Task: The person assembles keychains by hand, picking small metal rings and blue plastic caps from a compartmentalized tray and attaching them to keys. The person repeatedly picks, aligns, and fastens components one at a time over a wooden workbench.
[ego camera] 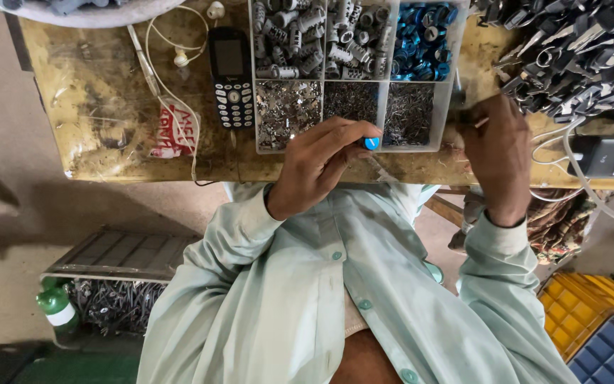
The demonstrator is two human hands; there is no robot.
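1. Head view, looking down: a worn wooden table point(108, 107) with a scratched, stained yellow-brown top runs across the far side, above a bare concrete floor.
2. On the table sits a clear compartment tray point(449, 107). It holds grey metal barrels, blue rings and heaps of tiny shiny bits.
3. Left of the tray lie a dark keypad phone point(231, 75) and white earphones point(179, 57). At the far right are a pile of dark metal parts point(577, 50) and a black adapter point(609, 156) with a white cable.
4. On the floor, near left, are a green bottle point(55, 302) and a metal rack of parts point(119, 284). Yellow and blue crates point(591, 320) stand near right.
5. The left hand point(314, 167) is pinched shut on a small blue-capped piece point(371, 143), just at the tray's near edge.
6. The piece's round blue end faces up toward the camera. Its body is hidden in the fingers, so its long axis cannot be told for sure.
7. The right hand point(499, 153) is well apart from the left, by the tray's right edge. Its fingers are curled, but I cannot tell what they grip.
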